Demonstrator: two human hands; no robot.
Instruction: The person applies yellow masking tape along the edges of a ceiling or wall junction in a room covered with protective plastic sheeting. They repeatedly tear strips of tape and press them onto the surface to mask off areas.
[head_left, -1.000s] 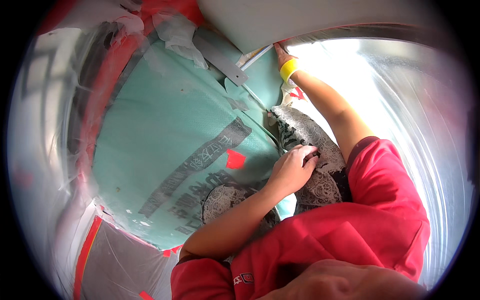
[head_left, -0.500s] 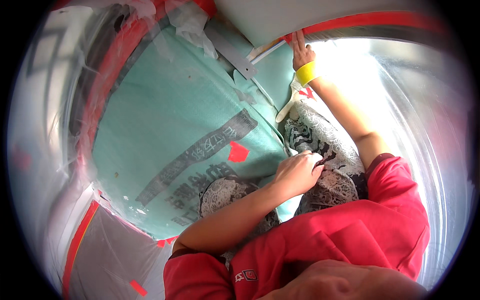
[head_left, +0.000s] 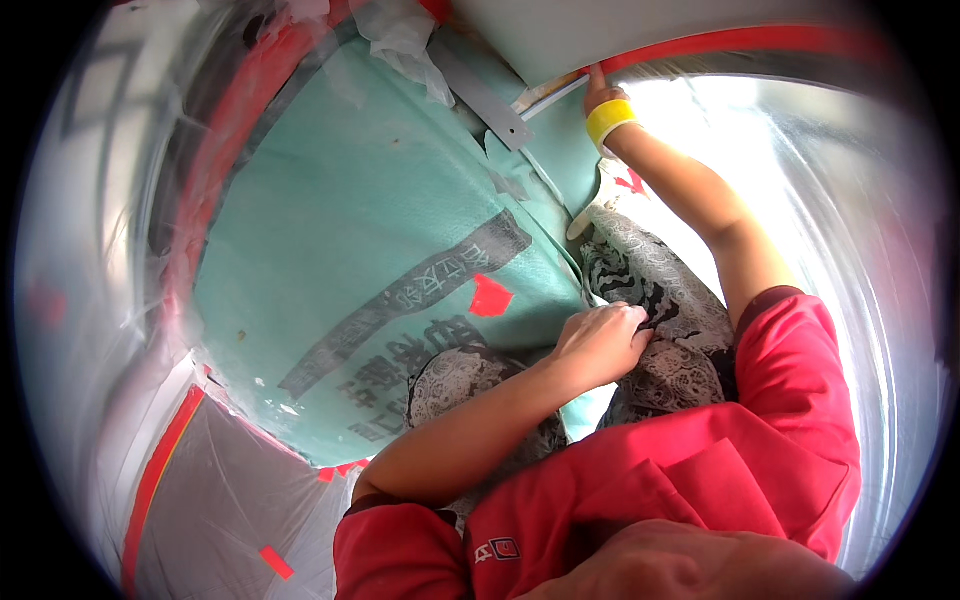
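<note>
As my right hand (head_left: 603,92) meets the red tape (head_left: 740,40), my left hand (head_left: 602,343) rests at the knee

Although I judge it only from how my arms lie, the step in hand looks like pressing the tape along the edge of the pale grey panel (head_left: 600,30). My right index finger points up against the near end of the strip; the others seem folded, and I cannot tell whether they hold anything. The yellow tape roll (head_left: 608,118) sits around that wrist like a bangle. My left hand lies loosely curled on the black-and-white lace-print trousers (head_left: 665,270); whether it pinches the cloth, I cannot tell. The next move, I'd say, calls for firm, even finger pressure along the strip, with the translucent plastic film (head_left: 850,300) lying smooth beside it.

The exact contact at my fingertip is too small to make out, glare washes out the film beside my right forearm, the tape's far end fades into the dark rim, and my left palm is turned out of sight
</note>
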